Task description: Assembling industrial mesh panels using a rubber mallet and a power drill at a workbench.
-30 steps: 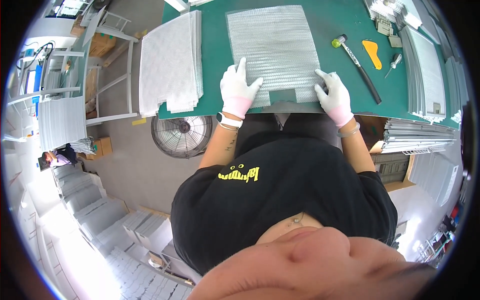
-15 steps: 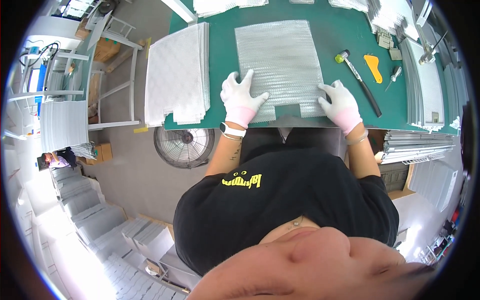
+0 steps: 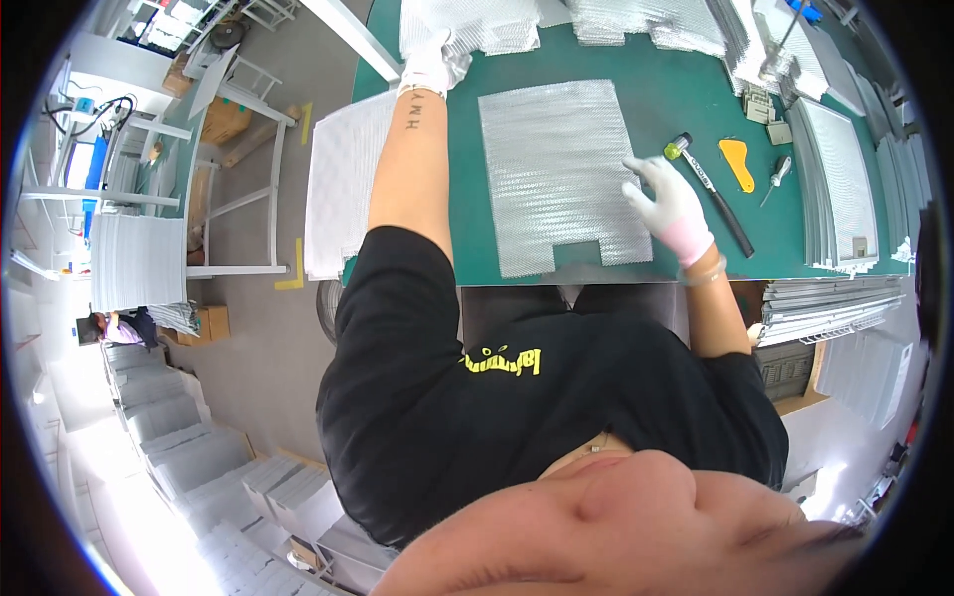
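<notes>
A silvery expanded-mesh sheet point(image 3: 561, 174) with a square notch in its near edge lies flat on the green tabletop point(image 3: 467, 233). My right hand point(image 3: 671, 209), in a white glove with a pink cuff, hovers at the sheet's right edge, fingers apart and holding nothing. Far to the left, my left hand point(image 3: 434, 70), also gloved, reaches to the left edge of a far stack of mesh sheets point(image 3: 494, 28). Its fingers blend into the white mesh, so their grip is unclear. Under my left forearm is another stack of mesh sheets point(image 3: 338, 189), partly covered.
On the right lie a hammer point(image 3: 711, 189) with a black handle, a yellow flat tool point(image 3: 736, 165) and a screwdriver point(image 3: 778, 179). Framed panels point(image 3: 838, 184) stand stacked beyond them. A white post point(image 3: 353, 38) rises at the left, and a floor fan point(image 3: 328, 308) is partly hidden.
My left hand has left the middle mesh sheet and stretched forward and left to the far stack. My right hand has drawn slightly away from the sheet's edge. The view has shifted a little.
</notes>
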Motion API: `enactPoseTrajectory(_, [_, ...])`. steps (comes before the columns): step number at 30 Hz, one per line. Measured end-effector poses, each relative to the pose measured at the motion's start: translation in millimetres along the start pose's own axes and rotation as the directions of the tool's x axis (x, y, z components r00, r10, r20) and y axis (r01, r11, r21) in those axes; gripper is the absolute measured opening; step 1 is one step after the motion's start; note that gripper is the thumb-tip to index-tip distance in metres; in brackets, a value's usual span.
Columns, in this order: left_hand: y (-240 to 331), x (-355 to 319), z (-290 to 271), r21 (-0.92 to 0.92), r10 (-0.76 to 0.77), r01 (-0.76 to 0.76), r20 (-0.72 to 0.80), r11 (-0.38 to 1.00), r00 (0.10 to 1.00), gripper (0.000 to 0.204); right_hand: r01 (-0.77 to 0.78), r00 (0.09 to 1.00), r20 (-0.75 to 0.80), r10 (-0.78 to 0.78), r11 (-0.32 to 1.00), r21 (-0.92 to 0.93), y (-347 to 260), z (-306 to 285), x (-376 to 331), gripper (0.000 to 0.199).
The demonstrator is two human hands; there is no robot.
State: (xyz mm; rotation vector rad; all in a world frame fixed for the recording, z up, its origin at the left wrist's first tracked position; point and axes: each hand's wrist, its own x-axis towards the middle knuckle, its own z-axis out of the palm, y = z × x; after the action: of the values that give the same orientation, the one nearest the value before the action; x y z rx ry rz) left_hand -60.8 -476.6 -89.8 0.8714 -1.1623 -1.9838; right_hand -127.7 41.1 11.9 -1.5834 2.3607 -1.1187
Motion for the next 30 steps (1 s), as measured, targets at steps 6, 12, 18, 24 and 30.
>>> enactPoseTrajectory(6, [46,-66,106,-0.455,0.366,-0.207,0.295,0.866,0.883,0.026,-0.238,0.966,-0.086,0.245,0.968,0.087,28,-27,-68,0.031])
enactPoseTrajectory(12, [80,-215,64,-0.164,0.545,-0.522,0.173,0.837,0.82,0.035,-0.192,0.977,-0.049,0.209,0.952,0.236,31,-22,-61,0.03])
enactPoseTrajectory(18, [31,-384,29,-0.123,0.56,-0.548,0.259,0.828,0.787,0.018,-0.208,0.968,0.106,0.226,0.495,0.844,34,-10,-39,0.06])
enactPoseTrajectory(24, [-23,-457,22,-0.021,0.016,-0.011,0.243,1.0,0.97,0.037,-0.119,0.975,-0.057,0.213,0.727,0.677,-1,-9,-45,0.094])
enactPoseTrajectory(30, [-38,-433,42,0.691,0.207,-0.224,0.109,0.687,0.972,0.058,-0.237,0.962,-0.048,0.267,0.914,0.33,3,6,-59,0.089])
